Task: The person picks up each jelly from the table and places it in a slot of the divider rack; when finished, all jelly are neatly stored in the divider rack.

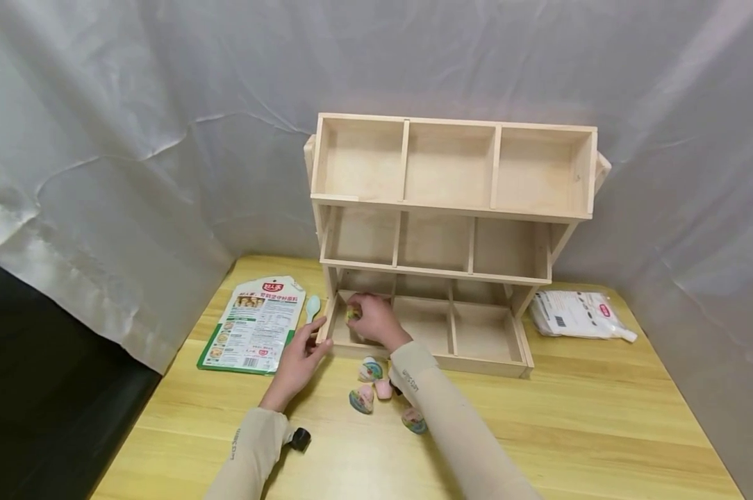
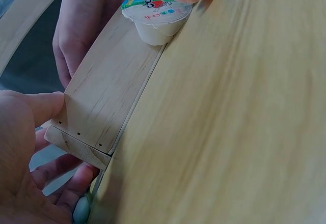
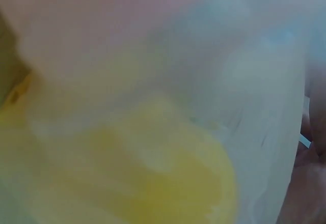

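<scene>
A three-tier wooden storage box [image 1: 464, 364] stands opened out, its tiers split into compartments. In the head view my right hand [image 1: 381, 323] reaches into the bottom tier's left compartment, pinching a yellow jelly cup [image 1: 353, 313]; up close in the right wrist view the yellow cup [image 3: 188, 178] is blurred. My left hand [image 1: 296, 364] grips the front left corner of that tier, thumb on the front board [image 2: 107, 81] and fingers round the side. Several jelly cups [image 1: 361, 399] lie on the table before the box, one white cup [image 2: 158, 23] beside its front board.
A pale green spoon [image 1: 312, 307] and a flat white-and-green food package [image 1: 258, 326] lie left of the box. To the right is a white packet [image 1: 573, 314] with a white tube end. Grey curtains [image 1: 258, 62] hang behind the wooden table [image 1: 576, 417].
</scene>
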Tool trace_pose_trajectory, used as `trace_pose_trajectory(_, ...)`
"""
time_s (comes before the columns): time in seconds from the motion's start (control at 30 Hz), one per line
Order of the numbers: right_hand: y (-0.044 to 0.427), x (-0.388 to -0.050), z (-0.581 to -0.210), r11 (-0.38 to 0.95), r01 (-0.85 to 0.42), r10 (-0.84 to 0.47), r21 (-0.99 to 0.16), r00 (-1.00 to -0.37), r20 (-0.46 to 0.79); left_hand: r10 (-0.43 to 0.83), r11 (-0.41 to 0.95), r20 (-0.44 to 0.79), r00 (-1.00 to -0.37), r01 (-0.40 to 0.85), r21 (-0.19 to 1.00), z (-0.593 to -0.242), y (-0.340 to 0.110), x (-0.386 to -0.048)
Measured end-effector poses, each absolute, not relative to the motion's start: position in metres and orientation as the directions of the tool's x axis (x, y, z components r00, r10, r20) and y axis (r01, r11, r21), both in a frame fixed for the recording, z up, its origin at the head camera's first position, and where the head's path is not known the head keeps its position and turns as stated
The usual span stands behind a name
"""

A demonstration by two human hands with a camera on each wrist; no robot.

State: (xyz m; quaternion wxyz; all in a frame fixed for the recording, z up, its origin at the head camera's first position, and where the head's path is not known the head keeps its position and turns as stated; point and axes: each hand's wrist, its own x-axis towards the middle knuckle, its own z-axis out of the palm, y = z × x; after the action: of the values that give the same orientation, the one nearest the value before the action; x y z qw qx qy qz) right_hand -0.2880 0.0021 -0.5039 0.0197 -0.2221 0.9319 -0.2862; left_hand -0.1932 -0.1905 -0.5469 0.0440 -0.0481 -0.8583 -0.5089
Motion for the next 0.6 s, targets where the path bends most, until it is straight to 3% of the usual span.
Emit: trace_pose_trajectory(0.6,0.0011,-0.2892,-0.5066,0.727,-0.422,-0.455,-0.541,-0.887,0.080,0.023,0.487,0.115,-0.993,0.111,0.866,-0.5505,-0.1904,-0.1938)
